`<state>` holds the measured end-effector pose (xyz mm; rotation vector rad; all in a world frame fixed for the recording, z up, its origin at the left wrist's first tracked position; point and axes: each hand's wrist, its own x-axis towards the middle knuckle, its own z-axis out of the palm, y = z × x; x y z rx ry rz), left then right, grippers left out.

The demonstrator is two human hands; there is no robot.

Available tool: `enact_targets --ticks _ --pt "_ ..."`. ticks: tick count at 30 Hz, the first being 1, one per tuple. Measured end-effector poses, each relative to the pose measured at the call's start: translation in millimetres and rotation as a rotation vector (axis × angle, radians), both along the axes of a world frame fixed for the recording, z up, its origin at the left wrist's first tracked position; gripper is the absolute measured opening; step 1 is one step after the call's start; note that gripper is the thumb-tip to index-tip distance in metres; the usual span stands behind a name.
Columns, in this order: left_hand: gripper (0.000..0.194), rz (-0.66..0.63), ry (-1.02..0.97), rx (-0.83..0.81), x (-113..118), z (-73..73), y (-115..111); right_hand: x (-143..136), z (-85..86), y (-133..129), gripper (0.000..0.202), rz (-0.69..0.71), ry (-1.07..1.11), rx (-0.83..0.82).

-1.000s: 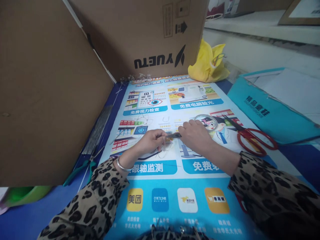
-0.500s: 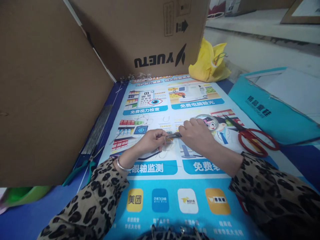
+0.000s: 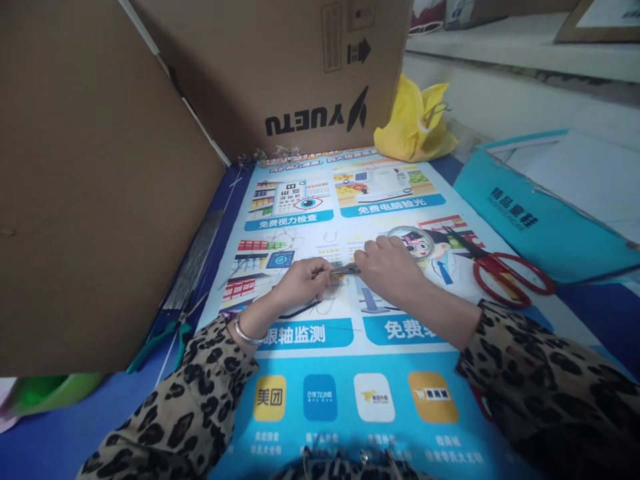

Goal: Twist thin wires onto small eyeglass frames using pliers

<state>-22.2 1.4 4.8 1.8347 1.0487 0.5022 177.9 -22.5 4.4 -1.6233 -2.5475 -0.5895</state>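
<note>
Camera view has shifted slightly since the earlier frame; relative to the poster, both of my hands show no clear change. Largest first: brown cardboard (image 3: 90,200), standing at the left and far side, with inverted YUETU lettering. Next, the blue table (image 3: 115,400), carrying the printed poster (image 3: 295,363) beneath my hands. Teal box (image 3: 525,223) at the far right; yellow bag (image 3: 415,130) beside the far cardboard panel. Red-handled scissors (image 3: 487,260) lie open on the poster, right of my hands. Right hand (image 3: 387,267): closed around one end of a slim metal tool (image 3: 346,269), knuckles up. Left hand (image 3: 300,283): thumb and fingers pinched together at the tool's other end; exact contents hidden by the fingers. The tool spans between both hands, above the poster. Green-handled tool (image 3: 183,330) near my left sleeve, beside a bundle of straight wires (image 3: 195,267). Smallest: thin bent wires (image 3: 283,239) on the poster, just beyond my left hand.
</note>
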Motion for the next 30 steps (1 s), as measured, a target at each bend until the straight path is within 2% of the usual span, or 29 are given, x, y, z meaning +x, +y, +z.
enact_targets --ticks 11,18,26,30 --pt "0.012 0.014 0.057 0.037 1.3 1.2 -1.0 -0.5 -0.9 2.2 0.02 -0.025 -0.004 -0.075" --pt "0.011 -0.009 0.022 0.045 0.3 0.6 -0.7 -0.1 -1.4 1.7 0.021 -0.025 0.015 -0.113" --pt "0.011 0.014 -0.098 -0.097 -1.5 -3.9 2.9 -0.1 0.1 4.0 0.021 -0.068 0.09 -0.208" --pt "0.02 0.043 -0.204 -0.16 -1.2 -3.5 3.5 1.8 -1.1 5.6 0.022 -0.093 0.11 -0.216"
